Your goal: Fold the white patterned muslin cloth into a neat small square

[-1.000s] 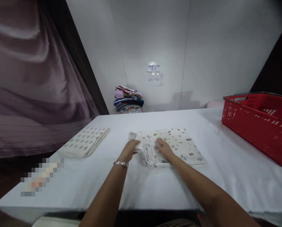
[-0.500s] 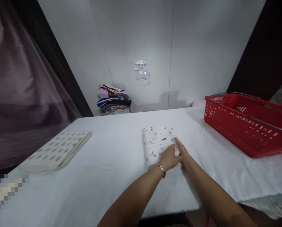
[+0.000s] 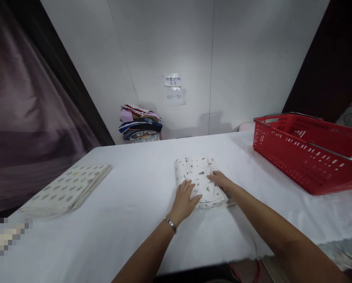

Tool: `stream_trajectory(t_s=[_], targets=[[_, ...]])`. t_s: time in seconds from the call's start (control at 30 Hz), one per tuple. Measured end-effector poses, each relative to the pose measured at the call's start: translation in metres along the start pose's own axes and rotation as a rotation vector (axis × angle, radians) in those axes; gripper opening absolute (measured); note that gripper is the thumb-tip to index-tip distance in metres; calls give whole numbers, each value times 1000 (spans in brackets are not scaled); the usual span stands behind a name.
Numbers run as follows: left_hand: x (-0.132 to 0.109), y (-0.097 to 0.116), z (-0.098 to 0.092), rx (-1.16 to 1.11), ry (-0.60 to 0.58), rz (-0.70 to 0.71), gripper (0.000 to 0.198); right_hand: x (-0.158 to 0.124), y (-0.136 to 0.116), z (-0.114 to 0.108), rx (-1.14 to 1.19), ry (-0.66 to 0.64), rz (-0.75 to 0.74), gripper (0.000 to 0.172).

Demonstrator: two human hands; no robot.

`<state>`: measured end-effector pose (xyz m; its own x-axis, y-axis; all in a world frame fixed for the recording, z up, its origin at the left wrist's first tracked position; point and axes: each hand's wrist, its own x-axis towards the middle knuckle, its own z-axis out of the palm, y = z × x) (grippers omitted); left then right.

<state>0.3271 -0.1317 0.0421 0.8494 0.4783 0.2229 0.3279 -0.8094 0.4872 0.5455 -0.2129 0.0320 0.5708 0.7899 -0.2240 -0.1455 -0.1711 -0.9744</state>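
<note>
A folded white cloth with small printed figures (image 3: 198, 169) lies on the white-covered table (image 3: 129, 177), in front of me. My left hand (image 3: 184, 199) rests on the cloth's near left part, fingers spread, with a bracelet at the wrist. On the cloth's right edge lies my right hand (image 3: 221, 181), its fingers extended flat over the top layer. Neither hand grips anything. Farther left is another folded cloth with grey heart-like shapes (image 3: 66, 186), untouched.
A red plastic basket (image 3: 299, 157) with metal handles stands at the right. Folded clothes (image 3: 140, 124) are stacked by the wall, left of two paper labels (image 3: 174, 90). A purplish curtain (image 3: 25, 118) hangs at the left.
My left hand has let go of the cloth's right edge and moved left, its fingers now spread. The right hand has shifted onto the top, and the gathered edge now lies flatter.
</note>
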Motion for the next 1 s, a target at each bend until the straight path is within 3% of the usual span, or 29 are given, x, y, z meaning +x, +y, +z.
stream_trajectory(t_s=[0.07, 0.2, 0.4, 0.6, 0.77, 1.0], targets=[[0, 3, 4, -10, -15, 2, 51, 0, -4, -6, -25, 51, -42, 27], [2, 13, 8, 7, -99, 46, 52, -3, -2, -27, -266, 171, 47, 24], [-2, 14, 12, 89, -153, 54, 51, -3, 5, -41, -562, 226, 86, 29], [-6, 18, 15, 119, -84, 98, 44, 3, 0, -41, -806, 258, -18, 28], [-8, 18, 16, 109, -64, 150, 43, 0, 6, -44, -959, 263, 10, 31], [-19, 9, 16, 27, -14, 187, 38, -17, -1, -40, -1278, 250, 104, 56]])
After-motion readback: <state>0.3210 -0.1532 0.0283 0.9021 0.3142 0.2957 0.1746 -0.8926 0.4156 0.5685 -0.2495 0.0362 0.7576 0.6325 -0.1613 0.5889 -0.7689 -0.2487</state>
